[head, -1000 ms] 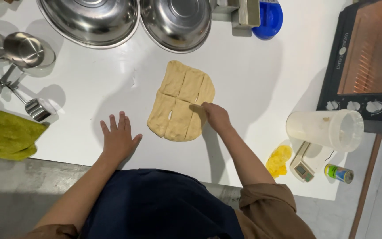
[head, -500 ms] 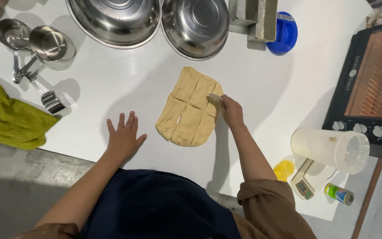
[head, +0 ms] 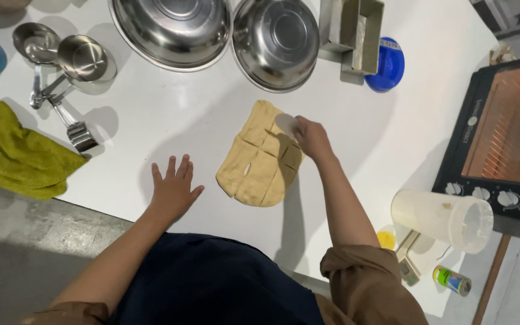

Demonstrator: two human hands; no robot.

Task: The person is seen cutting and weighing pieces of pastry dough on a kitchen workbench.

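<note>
A flat tan sheet of dough [head: 260,157] lies on the white table [head: 164,120], with cut lines dividing it into pieces. My right hand [head: 311,137] is at the dough's upper right edge, gripping a small white scraper [head: 286,124] that presses into the dough. My left hand [head: 173,188] rests flat on the table with fingers spread, just left of the dough and not touching it.
Two steel bowls [head: 173,30] [head: 275,41] stand at the back, with a loaf tin [head: 352,30] and blue lid [head: 387,63]. Measuring cups [head: 61,66] and a green cloth [head: 16,156] lie left. An oven [head: 501,138], plastic jug [head: 443,218] and small can [head: 451,280] are right.
My right hand has moved up along the dough from its lower middle to its upper right edge, leaving cuts. My left hand has stayed flat on the table.
</note>
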